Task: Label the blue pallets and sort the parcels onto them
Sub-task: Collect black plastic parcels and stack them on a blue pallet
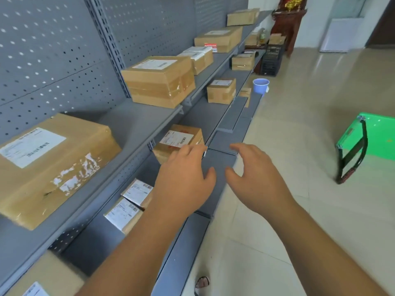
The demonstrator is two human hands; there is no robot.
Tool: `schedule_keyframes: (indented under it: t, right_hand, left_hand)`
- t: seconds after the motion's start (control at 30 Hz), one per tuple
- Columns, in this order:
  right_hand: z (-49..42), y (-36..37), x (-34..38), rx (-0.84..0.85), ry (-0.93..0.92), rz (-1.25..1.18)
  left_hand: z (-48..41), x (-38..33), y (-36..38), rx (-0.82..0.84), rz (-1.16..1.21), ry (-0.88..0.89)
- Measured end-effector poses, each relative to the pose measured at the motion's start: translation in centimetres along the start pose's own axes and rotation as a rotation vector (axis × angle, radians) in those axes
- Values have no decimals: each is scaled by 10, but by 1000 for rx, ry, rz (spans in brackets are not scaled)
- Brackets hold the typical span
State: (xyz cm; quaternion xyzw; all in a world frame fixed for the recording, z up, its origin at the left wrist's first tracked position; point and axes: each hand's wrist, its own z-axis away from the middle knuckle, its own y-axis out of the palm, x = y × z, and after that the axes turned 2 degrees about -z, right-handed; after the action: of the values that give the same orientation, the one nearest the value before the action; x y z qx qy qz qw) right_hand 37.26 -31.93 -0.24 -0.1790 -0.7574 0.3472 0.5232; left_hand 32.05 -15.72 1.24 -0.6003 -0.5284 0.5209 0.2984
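Both hands were empty and held open, fingers spread. The left hand reached over the near corner of a small parcel on the middle shelf; whether its fingertips had made contact could not be told. The right hand hovered just beside it, clear of the box and over the shelf's front edge.

The step in hand looked like lifting this parcel off the shelf. To do it well, the right hand should come in on the box's free side so the two palms clamp opposite faces. The box should then be drawn straight out toward the floor side, staying low under the shelf above (which overhangs closely). No blue pallet was in view, so the drop point would need finding first; a green cart stood well apart on the right.
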Motion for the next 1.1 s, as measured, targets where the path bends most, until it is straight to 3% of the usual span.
schedule_keyframes:
  t: [0.53,0.77,1.1]
  right_hand:
    - [-160,-13,-88,-140,386,246]
    - [-216,-46,-153,-252,531,305]
    - [-321,-131,-283,-245,551,282]
  left_hand:
    - [-235,-29,101,177,81,312]
    - [-311,-84,155,256,113,403]
    - [-433,-205,236,275,109,433]
